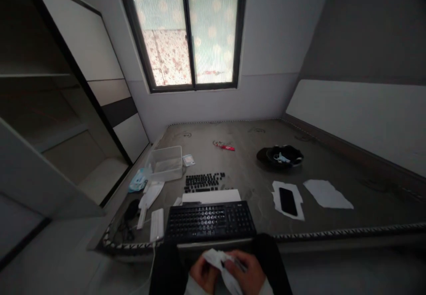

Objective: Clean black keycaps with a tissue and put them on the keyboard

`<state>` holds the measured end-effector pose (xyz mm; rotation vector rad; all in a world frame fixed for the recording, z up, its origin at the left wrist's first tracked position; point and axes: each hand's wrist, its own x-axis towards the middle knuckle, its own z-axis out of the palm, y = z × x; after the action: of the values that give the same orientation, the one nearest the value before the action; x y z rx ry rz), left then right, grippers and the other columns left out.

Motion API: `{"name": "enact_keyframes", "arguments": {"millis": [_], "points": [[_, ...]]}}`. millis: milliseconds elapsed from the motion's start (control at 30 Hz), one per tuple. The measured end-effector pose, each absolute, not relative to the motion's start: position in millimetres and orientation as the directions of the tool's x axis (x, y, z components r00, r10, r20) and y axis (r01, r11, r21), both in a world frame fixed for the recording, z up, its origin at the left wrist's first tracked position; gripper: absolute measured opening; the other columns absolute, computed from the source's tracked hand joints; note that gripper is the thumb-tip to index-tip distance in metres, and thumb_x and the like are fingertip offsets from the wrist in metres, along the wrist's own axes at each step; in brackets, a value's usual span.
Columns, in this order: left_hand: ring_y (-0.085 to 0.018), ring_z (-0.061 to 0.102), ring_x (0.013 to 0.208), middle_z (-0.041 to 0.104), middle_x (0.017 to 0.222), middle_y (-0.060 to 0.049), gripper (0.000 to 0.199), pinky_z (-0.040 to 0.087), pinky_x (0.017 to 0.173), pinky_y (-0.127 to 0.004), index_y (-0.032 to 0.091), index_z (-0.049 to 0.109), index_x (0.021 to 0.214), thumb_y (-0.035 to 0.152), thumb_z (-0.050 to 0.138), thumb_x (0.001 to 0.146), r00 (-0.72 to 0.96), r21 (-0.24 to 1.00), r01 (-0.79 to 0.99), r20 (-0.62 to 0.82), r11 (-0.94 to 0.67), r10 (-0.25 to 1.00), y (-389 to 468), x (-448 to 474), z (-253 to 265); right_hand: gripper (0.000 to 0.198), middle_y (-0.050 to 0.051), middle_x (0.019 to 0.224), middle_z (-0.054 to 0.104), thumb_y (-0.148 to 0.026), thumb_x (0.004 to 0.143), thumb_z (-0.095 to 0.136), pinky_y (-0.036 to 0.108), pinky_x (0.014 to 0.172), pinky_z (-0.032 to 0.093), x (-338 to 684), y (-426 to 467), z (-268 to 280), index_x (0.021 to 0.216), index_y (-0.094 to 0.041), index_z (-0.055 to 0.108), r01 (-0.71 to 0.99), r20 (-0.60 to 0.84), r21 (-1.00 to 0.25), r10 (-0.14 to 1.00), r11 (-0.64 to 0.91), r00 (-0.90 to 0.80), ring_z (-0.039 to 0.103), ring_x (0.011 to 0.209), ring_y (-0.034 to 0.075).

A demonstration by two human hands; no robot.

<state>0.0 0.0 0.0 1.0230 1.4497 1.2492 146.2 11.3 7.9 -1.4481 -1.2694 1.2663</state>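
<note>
My left hand (pixel 203 273) and my right hand (pixel 246 272) are close together between my knees. Both have their fingers closed on a crumpled white tissue (pixel 215 257). A small dark piece shows at the right fingertips, too small to name for certain. Just beyond my hands lies a black keyboard (pixel 239 219), its keys area partly bare with pale spots near the middle. Behind it, loose black keycaps (pixel 201 182) are laid out in rows on the mattress. A white flat strip (pixel 213 196) lies between the keyboard and the keycaps.
On the mattress (pixel 246 171) stand a clear plastic box (pixel 164 164) and a blue-white packet (pixel 137 181). A white power strip (pixel 157 225) lies left of the keyboard. To the right are a phone (pixel 288 201) on tissue, another tissue (pixel 328 194) and a black cap (pixel 281 156).
</note>
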Motion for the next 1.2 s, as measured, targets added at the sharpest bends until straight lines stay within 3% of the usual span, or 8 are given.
{"name": "enact_keyframes", "arguments": {"millis": [233, 367, 500, 600, 667, 733, 800, 1200], "points": [[-0.02, 0.072, 0.071, 0.079, 0.081, -0.009, 0.063, 0.055, 0.064, -0.026, 0.015, 0.068, 0.09, 0.067, 0.071, 0.053, -0.188, 0.973, -0.168, -0.192, 0.161, 0.963, 9, 14, -15, 0.027, 0.002, 0.066, 0.072, -0.037, 0.056, 0.077, 0.025, 0.059, 0.045, 153, 17, 10, 0.071, -0.016, 0.07, 0.199, -0.211, -0.959, 0.977, -0.2, -0.035, 0.062, 0.064, 0.017], [-0.005, 0.044, 0.031, 0.06, 0.042, 0.004, 0.063, 0.031, 0.034, -0.018, 0.014, 0.062, 0.087, 0.066, 0.072, 0.052, 0.01, 0.903, -0.24, -0.365, 0.357, 0.931, 16, 15, -16, 0.029, 0.001, 0.069, 0.07, -0.042, 0.062, 0.074, 0.026, 0.061, 0.046, 159, 18, 17, 0.077, -0.017, 0.068, 0.077, -0.183, -0.982, 0.974, -0.174, -0.133, 0.061, 0.064, 0.016], [-0.004, 0.038, 0.031, 0.052, 0.042, 0.009, 0.051, 0.025, 0.033, -0.017, 0.019, 0.052, 0.09, 0.059, 0.069, 0.061, -0.049, 0.852, -0.349, -0.431, 0.389, 0.901, 23, 13, -12, 0.036, 0.0, 0.062, 0.065, -0.053, 0.067, 0.069, 0.024, 0.055, 0.044, 164, 20, 13, 0.072, -0.017, 0.066, 0.039, -0.202, -0.979, 0.975, -0.2, -0.089, 0.055, 0.056, 0.013], [-0.003, 0.037, 0.033, 0.055, 0.061, 0.007, 0.033, 0.022, 0.033, -0.018, 0.023, 0.048, 0.087, 0.052, 0.056, 0.075, -0.257, 0.936, -0.265, -0.302, 0.233, 0.918, 16, 10, 4, 0.039, -0.001, 0.061, 0.063, -0.055, 0.069, 0.068, 0.023, 0.052, 0.04, 166, 19, 7, 0.074, -0.016, 0.065, 0.044, -0.207, -0.977, 0.978, -0.207, 0.004, 0.051, 0.055, 0.012], [-0.004, 0.04, 0.037, 0.054, 0.065, 0.006, 0.024, 0.027, 0.037, -0.019, 0.023, 0.051, 0.086, 0.046, 0.052, 0.08, -0.329, 0.996, -0.059, -0.081, 0.065, 0.941, 7, 9, 19, 0.039, 0.0, 0.064, 0.064, -0.054, 0.069, 0.068, 0.023, 0.054, 0.041, 166, 17, 6, 0.076, -0.016, 0.065, 0.054, -0.213, -0.975, 0.976, -0.215, 0.038, 0.052, 0.057, 0.012], [-0.008, 0.047, 0.046, 0.055, 0.061, 0.003, 0.016, 0.034, 0.045, -0.022, 0.022, 0.057, 0.08, 0.037, 0.052, 0.081, -0.277, 0.961, 0.236, 0.207, -0.142, 0.938, -1, 11, 33, 0.039, 0.001, 0.067, 0.066, -0.054, 0.068, 0.069, 0.023, 0.056, 0.043, 165, 16, 7, 0.076, -0.016, 0.066, 0.062, -0.216, -0.974, 0.975, -0.218, 0.044, 0.055, 0.059, 0.013], [-0.009, 0.048, 0.047, 0.058, 0.06, 0.0, 0.015, 0.036, 0.047, -0.023, 0.021, 0.064, 0.077, 0.031, 0.054, 0.081, -0.149, 0.875, 0.408, 0.346, -0.261, 0.926, -4, 13, 42, 0.04, 0.002, 0.066, 0.067, -0.054, 0.067, 0.07, 0.024, 0.057, 0.044, 162, 15, 10, 0.074, -0.015, 0.067, 0.064, -0.206, -0.976, 0.977, -0.209, 0.058, 0.057, 0.061, 0.014], [-0.006, 0.045, 0.041, 0.07, 0.071, -0.006, 0.027, 0.032, 0.038, -0.02, 0.017, 0.076, 0.084, 0.039, 0.067, 0.071, -0.088, 0.964, 0.259, 0.092, -0.067, 0.992, 10, 9, 19, 0.048, 0.004, 0.066, 0.071, -0.062, 0.068, 0.065, 0.027, 0.057, 0.048, 157, 10, 15, 0.079, -0.016, 0.072, -0.1, -0.29, -0.951, 0.956, -0.292, -0.037, 0.062, 0.061, 0.017]]}}
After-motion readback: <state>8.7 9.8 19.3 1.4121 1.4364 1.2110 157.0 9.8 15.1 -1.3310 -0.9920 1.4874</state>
